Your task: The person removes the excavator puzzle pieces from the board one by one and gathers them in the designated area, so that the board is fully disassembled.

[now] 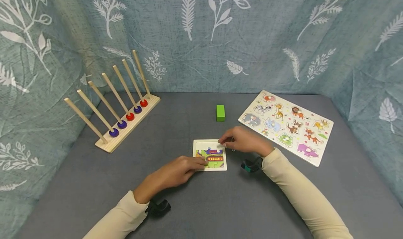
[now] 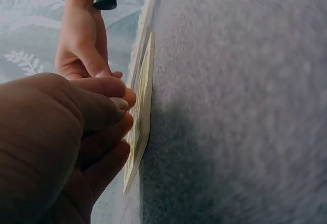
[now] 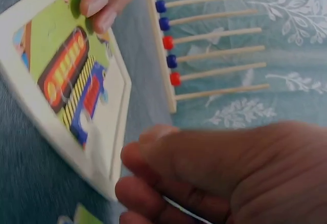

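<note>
Well, the tray lies flat on the desk, between the hands; its lower part is filled with pieces forming a bright picture, while a pale strip shows bare along the top; that strip looks like the part needing care. The left hand is at the tray's lower left, fingers loosely bent and resting on the pieces, with nothing visible in its grasp; a light, flat press there should keep the tray from sliding. The right hand is at the top right corner, thumb close to its curled fingers; a thin pale edge shows under them, though I cannot tell whether they hold it. A loose piece, partly in view, seems to lie just beside the tray; better to match outlines first, then lower a piece level and not force it, lest its neighbours lift. Farther out are the block beyond the tray, the board to the right and the rack to the left; none touches the tray.
</note>
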Motion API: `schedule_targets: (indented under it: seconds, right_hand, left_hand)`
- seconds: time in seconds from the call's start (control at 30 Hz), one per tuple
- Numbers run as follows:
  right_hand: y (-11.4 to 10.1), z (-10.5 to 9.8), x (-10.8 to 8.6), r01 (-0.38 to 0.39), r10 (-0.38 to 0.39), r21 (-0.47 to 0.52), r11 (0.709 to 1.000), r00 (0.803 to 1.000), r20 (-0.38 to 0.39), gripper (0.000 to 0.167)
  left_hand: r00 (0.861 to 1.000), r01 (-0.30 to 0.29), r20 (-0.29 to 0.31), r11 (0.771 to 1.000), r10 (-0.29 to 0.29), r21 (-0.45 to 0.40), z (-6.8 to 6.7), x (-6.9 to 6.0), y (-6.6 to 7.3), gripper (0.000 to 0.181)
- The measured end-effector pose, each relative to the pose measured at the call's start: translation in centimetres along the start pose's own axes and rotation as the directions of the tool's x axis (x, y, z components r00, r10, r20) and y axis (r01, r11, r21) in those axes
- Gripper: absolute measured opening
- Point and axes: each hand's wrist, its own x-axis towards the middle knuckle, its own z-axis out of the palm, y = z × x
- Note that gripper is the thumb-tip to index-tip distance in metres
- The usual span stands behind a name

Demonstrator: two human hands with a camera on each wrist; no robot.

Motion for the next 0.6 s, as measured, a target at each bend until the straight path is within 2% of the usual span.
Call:
schedule_targets:
  seconds: [0.17,0.37,0.6]
  right_hand:
    - [0.0,0.6,0.7,0.037,-0.039,0.091,0.995,0.999,0.023,0.019]
    - [0.2,1.2,1.8,0.038,-0.041,0.115,0.993,0.999,0.020,0.020]
    - [0.2,2.0,3.1,0.052,-0.061,0.157,0.986,0.997,0.050,0.020]
  left_hand:
    - [0.999,0.016,0.034,1.000,-0.015,-0.018,0.0,0.2,0.2,0.032]
    - [0.999,-0.009,0.050,1.000,0.010,-0.013,0.1,0.4,0.1,0.041]
    - [0.997,-0.005,0.079,1.000,0.005,0.002,0.5,0.6,0.3,0.033]
